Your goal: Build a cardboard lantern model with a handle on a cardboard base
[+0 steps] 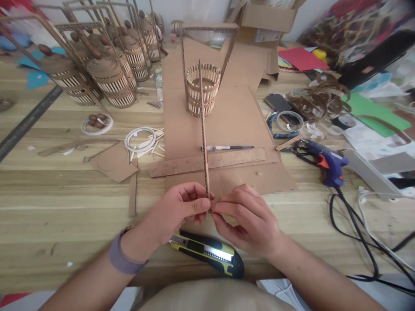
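A long thin cardboard strip (204, 142) stands edge-on between my hands, its corrugated edge facing up. My left hand (184, 205) pinches its near end between thumb and fingers. From the other side, the fingertips of my right hand (244, 216) press on that same end. Beyond the strip's far part is a small basket (203, 93) of pale sticks and brown bands with a tall cardboard handle. Below my hands lies a yellow and black utility knife (207, 252). A pen (230, 147) and a flat cardboard strip (236, 159) lie just past the hands.
Several finished lidded baskets (110, 80) crowd the back left. A blue hot glue gun (327, 162) with a black cord lies at right, near coiled cardboard strips (319, 97). Tape rolls (141, 139) and loose sticks rest left of the cardboard sheet (233, 112). An open carton (266, 21) stands behind.
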A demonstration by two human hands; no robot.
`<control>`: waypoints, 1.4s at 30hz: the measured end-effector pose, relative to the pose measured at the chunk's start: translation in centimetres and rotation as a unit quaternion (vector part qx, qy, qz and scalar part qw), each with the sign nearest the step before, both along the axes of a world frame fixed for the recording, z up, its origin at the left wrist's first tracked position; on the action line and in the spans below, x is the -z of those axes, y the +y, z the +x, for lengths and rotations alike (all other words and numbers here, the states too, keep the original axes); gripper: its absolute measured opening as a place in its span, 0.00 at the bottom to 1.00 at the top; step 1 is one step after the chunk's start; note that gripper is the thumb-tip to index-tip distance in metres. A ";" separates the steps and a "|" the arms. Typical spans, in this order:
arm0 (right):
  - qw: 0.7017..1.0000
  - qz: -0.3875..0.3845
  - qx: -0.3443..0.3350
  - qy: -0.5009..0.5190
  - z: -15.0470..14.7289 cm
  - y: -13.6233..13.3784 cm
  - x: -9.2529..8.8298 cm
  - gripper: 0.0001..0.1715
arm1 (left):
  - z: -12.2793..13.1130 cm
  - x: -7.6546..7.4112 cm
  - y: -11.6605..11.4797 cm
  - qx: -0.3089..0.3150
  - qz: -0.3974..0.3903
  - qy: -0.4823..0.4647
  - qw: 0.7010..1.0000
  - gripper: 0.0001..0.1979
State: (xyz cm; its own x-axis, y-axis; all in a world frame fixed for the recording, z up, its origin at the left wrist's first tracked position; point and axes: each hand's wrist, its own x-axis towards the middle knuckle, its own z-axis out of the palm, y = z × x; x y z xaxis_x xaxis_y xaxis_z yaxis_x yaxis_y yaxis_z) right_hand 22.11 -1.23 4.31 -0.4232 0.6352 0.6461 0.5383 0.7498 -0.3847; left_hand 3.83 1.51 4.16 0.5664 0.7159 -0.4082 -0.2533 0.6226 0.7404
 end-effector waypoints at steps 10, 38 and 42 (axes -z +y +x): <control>0.999 0.026 0.034 -0.001 -0.4 -0.2 0.5 0.11 | 0.4 -0.5 0.0 -0.032 -0.006 0.015 0.999 0.21; 0.997 -0.040 0.068 0.028 0.2 0.1 0.3 0.13 | 0.2 -0.1 -0.7 -0.027 0.084 -0.016 0.996 0.19; 0.995 -0.029 0.081 0.049 0.3 0.2 0.0 0.13 | 0.1 0.2 -0.7 -0.043 0.070 -0.013 0.997 0.17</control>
